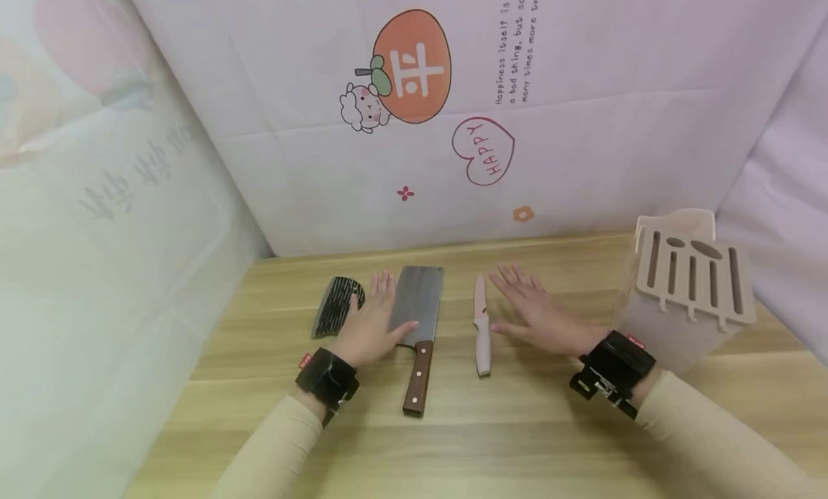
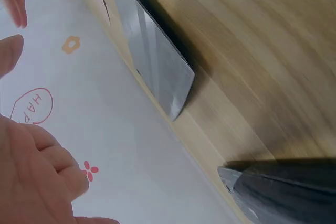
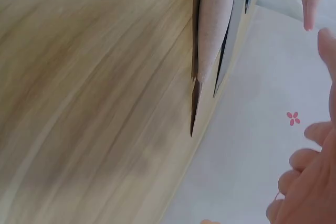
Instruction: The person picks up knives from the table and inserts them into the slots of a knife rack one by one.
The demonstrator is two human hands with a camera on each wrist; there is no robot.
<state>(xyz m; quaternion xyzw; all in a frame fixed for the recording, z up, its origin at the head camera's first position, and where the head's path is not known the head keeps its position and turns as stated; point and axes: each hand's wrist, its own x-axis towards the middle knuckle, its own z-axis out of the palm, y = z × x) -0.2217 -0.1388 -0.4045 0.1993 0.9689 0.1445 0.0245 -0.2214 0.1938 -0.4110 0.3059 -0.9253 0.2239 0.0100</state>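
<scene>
A cleaver (image 1: 417, 305) with a broad steel blade and riveted brown handle lies on the wooden table. My left hand (image 1: 369, 330) hovers flat with fingers spread, partly covering the blade's left edge in the head view. Left of it is a black blade (image 1: 339, 305) with pale streaks and a silvery edge; my hand hides part of it. A small paring knife (image 1: 482, 341) with a pinkish blade and pale handle lies right of the cleaver. Just beside it my right hand (image 1: 543, 316) is spread, holding nothing. Straps with cameras circle both wrists.
A beige knife holder (image 1: 695, 280) with a slotted top and small hooks stands at the right of the table (image 1: 517, 441). Behind the table hangs a white printed cloth (image 1: 310, 175), with more cloth along the left and right sides.
</scene>
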